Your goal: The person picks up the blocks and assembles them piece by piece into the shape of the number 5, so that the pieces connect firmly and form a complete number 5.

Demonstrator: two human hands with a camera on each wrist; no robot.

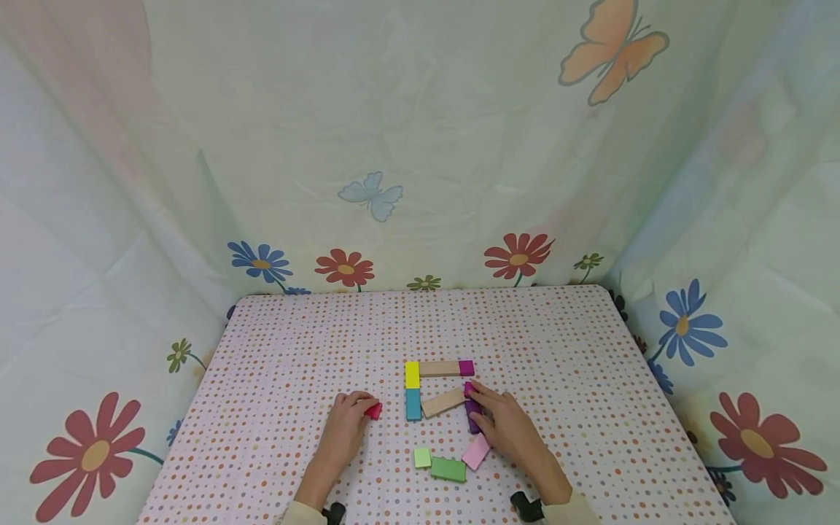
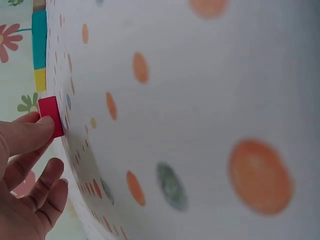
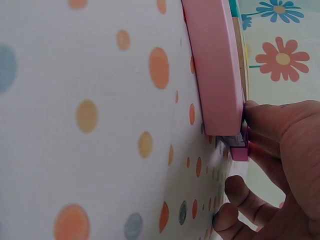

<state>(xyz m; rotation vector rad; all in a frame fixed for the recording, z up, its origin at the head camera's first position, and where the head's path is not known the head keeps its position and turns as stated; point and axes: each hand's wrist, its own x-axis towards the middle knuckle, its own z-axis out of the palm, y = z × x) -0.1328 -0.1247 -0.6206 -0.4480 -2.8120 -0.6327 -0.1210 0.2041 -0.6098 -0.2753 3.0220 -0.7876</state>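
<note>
My left hand (image 1: 345, 423) pinches a small red block (image 2: 51, 116) between thumb and fingertips, left of the other blocks and low at the table. On the right, my right hand (image 1: 512, 429) holds a dark purple block (image 1: 473, 417), thumb near its close end and fingers toward its far end. A small purple block (image 1: 468, 389) adjoins that far end, partly under the fingers. Beside it lies a slanted plain wooden block (image 1: 442, 402), whose other end is near a teal block (image 1: 413, 405). A pink block (image 3: 217, 70) lies angled just nearer than the right thumb.
A yellow block (image 1: 412, 375) continues the teal one away from me. From it a wooden block (image 1: 439, 369) runs right to a magenta block (image 1: 467, 368). Closer lie a green block (image 1: 448, 469) and a light green block (image 1: 422, 458). Printed curtains surround the dotted table (image 1: 295, 350).
</note>
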